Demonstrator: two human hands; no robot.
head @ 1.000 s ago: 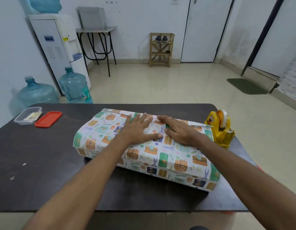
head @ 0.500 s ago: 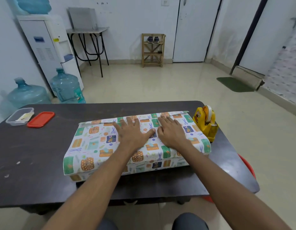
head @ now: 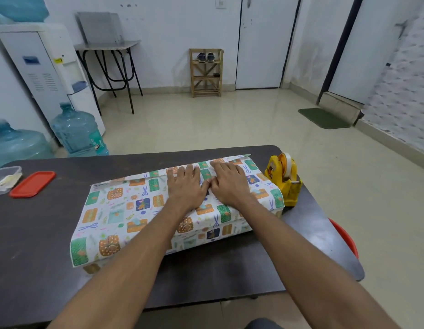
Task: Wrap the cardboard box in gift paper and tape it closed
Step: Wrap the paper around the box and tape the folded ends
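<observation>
**Both hands have slid to the far edge of the paper**

I am watching from far away through the head camera. The flat cardboard box (head: 206, 233) lies on the dark table (head: 40, 233), a bit to the right, with its right end next to the yellow plastic tape holder (head: 283, 179). The white gift paper with little green, orange and blue pictures (head: 116, 210) covers it on top and down the near side.

My left hand (head: 186, 186) and right hand (head: 230, 184) lie flat on top, side by side, thumbs touching. The fingers are straight and spread. They press the paper down and hold nothing.

A second ago both hands were in the middle of the top. Now they are up near the far edge, where a loose strip of paper sticks out. The box also looks turned, with its left end nearer to me. My head moved too, so I can't be sure how much it really turned.

I think this means the paper is smoothed and pulled snug, and the far edge is the seam. No tape is on it that I can see. The tape holder is close to my right hand, so taping looks like the next job. The two ends look open and not folded yet.

A red flat plastic lid (head: 32, 184) and a clear plastic tub (head: 4, 178) sit far off to the left.
</observation>
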